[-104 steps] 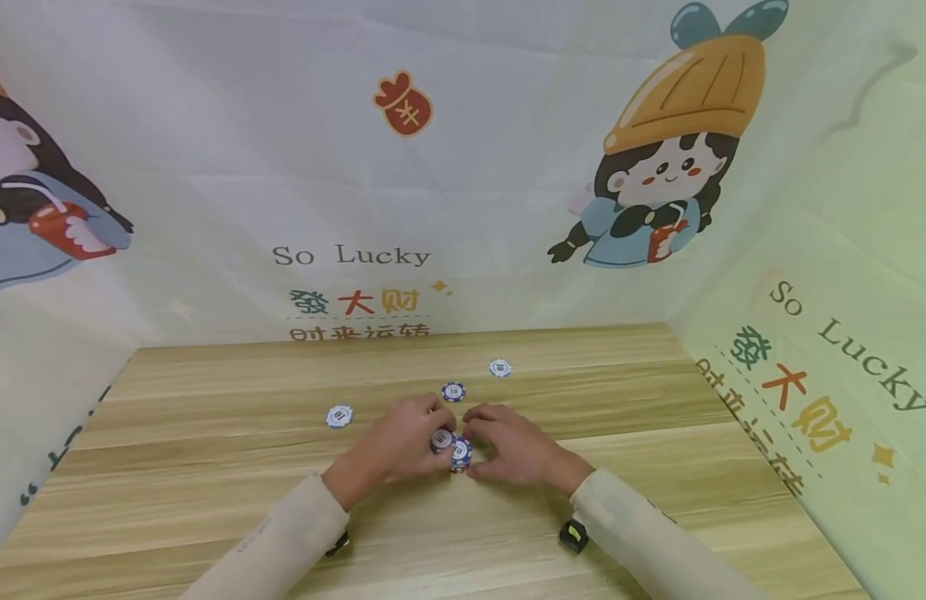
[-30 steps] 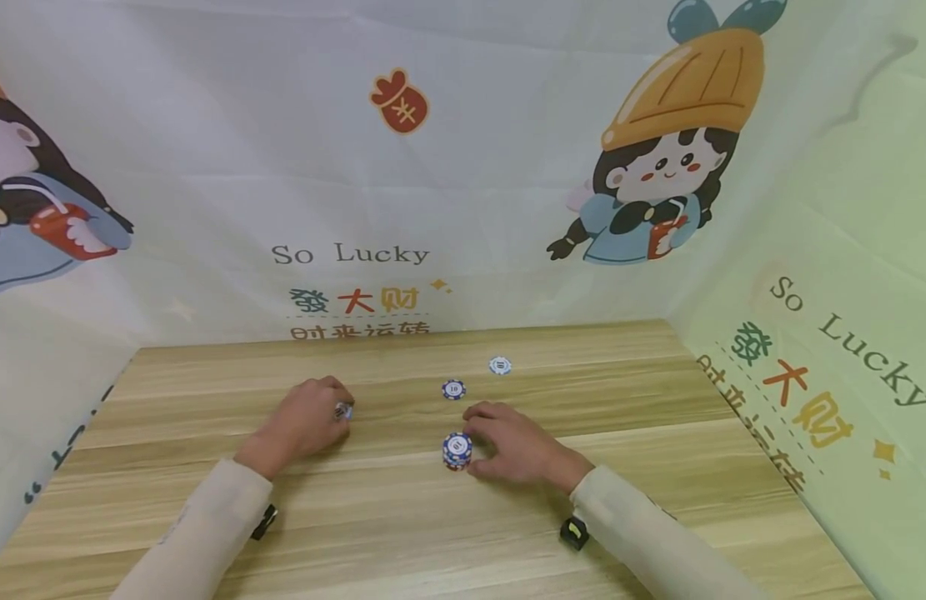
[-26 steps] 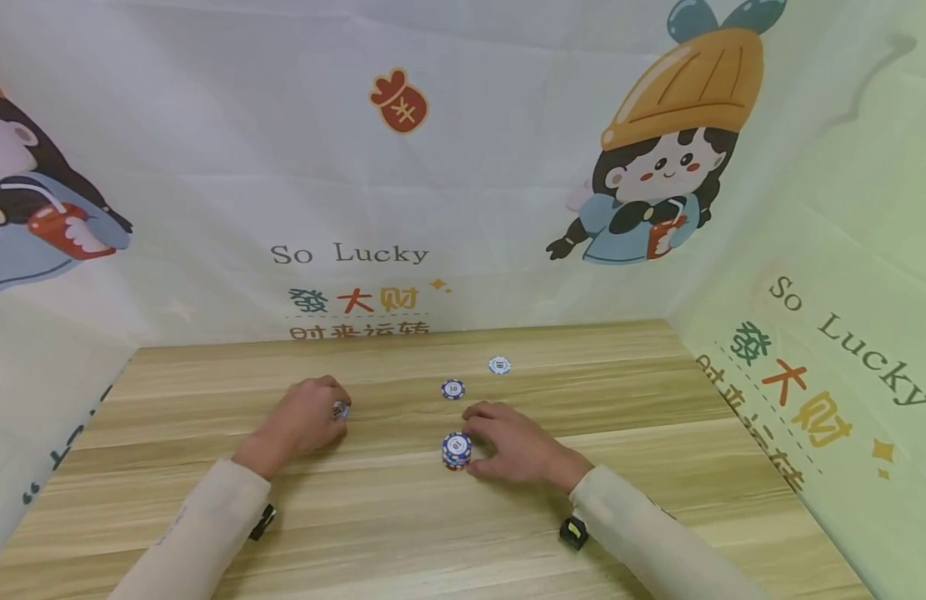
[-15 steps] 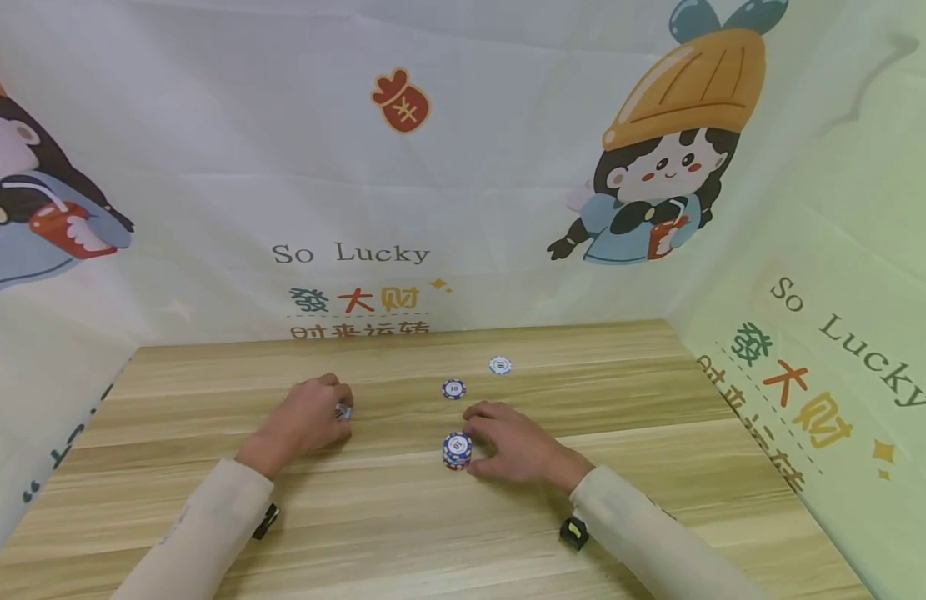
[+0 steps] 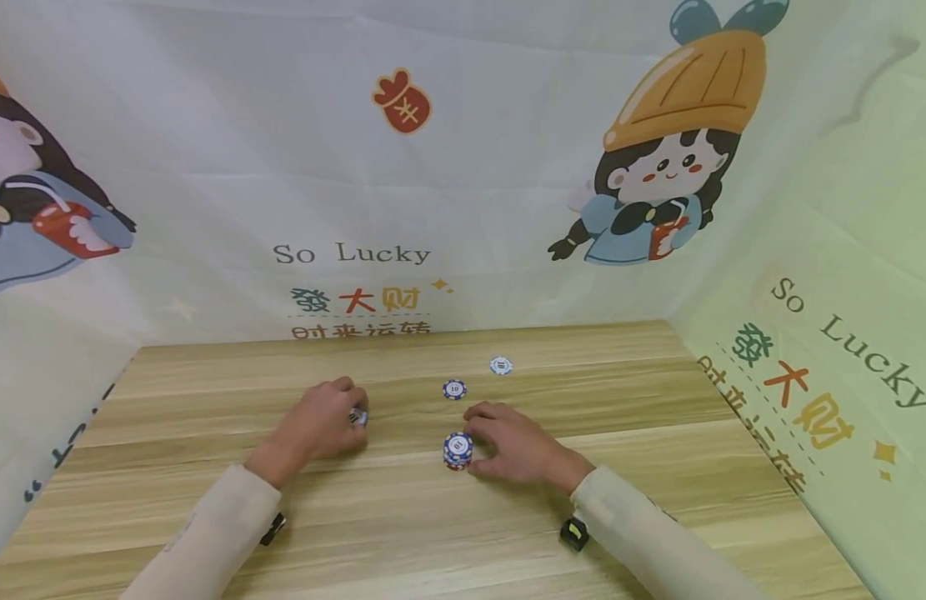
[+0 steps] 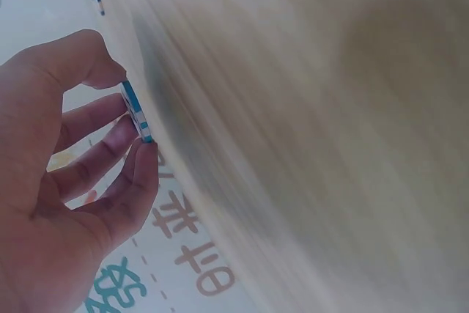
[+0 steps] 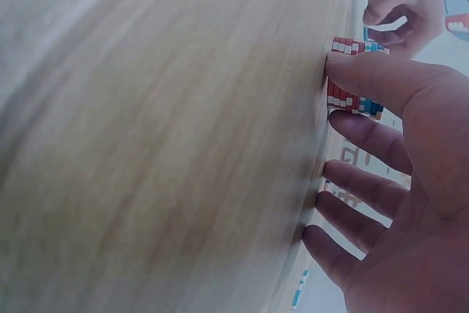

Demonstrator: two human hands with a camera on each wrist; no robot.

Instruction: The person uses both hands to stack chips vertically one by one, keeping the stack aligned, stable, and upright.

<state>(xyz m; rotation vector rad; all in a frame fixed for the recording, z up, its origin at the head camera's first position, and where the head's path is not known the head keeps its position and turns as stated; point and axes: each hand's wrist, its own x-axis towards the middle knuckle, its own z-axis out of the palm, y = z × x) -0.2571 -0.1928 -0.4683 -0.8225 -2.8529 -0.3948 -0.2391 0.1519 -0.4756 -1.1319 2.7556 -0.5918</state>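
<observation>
My left hand [image 5: 320, 425] pinches a light-blue and white poker chip [image 5: 357, 417] by its edge, left of the stack. In the left wrist view this chip [image 6: 137, 113] sits between thumb and fingertips, close over the table. My right hand [image 5: 515, 446] holds the stack of poker chips [image 5: 457, 448] from its right side. In the right wrist view, thumb and index finger lie on either side of the stack [image 7: 348, 97], and the other fingertips rest on the table. Red chips form the stack's bottom, light-blue ones sit above, and a dark-blue chip marked 10 tops it.
Behind the stack lies a dark-blue chip [image 5: 453, 389] flat on the wooden table [image 5: 207, 383]. Farther back and right is a light-blue chip [image 5: 501, 366]. Printed cloth walls [image 5: 493, 208] stand along the table's back and sides.
From beside the stack, where it held a dark-blue chip, my left hand went left and took the light-blue chip lying there. It has now shifted slightly right with it. The right hand stays put.
</observation>
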